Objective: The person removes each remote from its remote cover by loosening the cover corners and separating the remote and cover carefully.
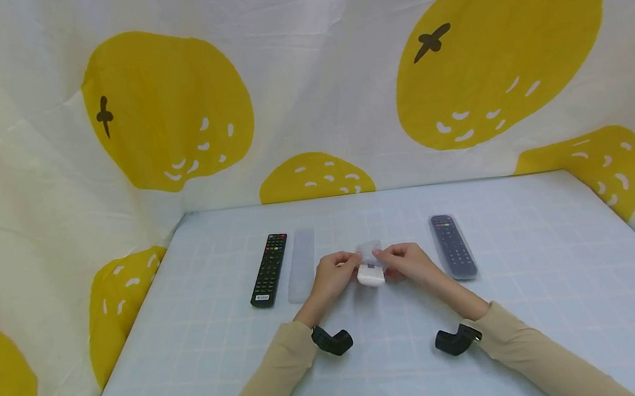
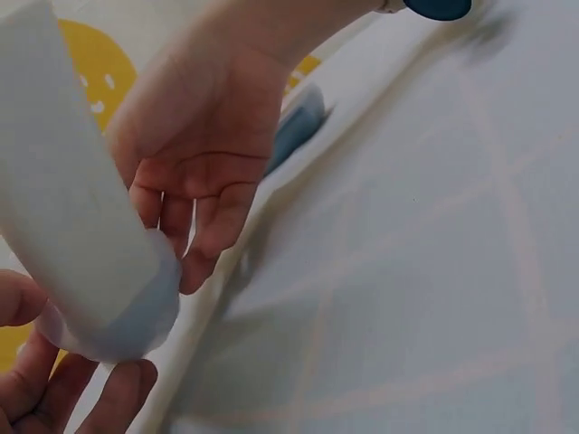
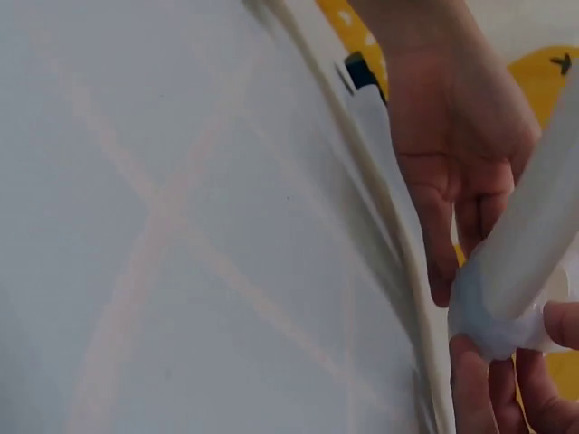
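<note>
Holding a white bar (image 1: 371,277) up off the pale grid tablecloth (image 1: 197,378), near the middle and between both hands, with one end inside a translucent cover (image 1: 368,250). Pointing back toward the body with the bare end, away from it with the covered one; much foreshortened along the long axis as seen from the head. Slanting from upper left down to the covered end in the left wrist view, from upper right down to it in the right wrist view.

Pinching the cover with curled, nearly closed fingers of the left hand (image 1: 334,279), on its left side. Likewise gripping from the right with the bent fingers and thumb of the right hand (image 1: 408,261). Cannot tell how deep in the cover the bar sits.

To the left, lying flat: a black remote (image 1: 269,271), lengthwise away from the body and leaning right at the far end, with a clear sleeve (image 1: 301,264) just beside, nearly parallel. To the right, near the right forearm: a blue-grey remote (image 1: 453,247), leaning left at the far end.
</note>
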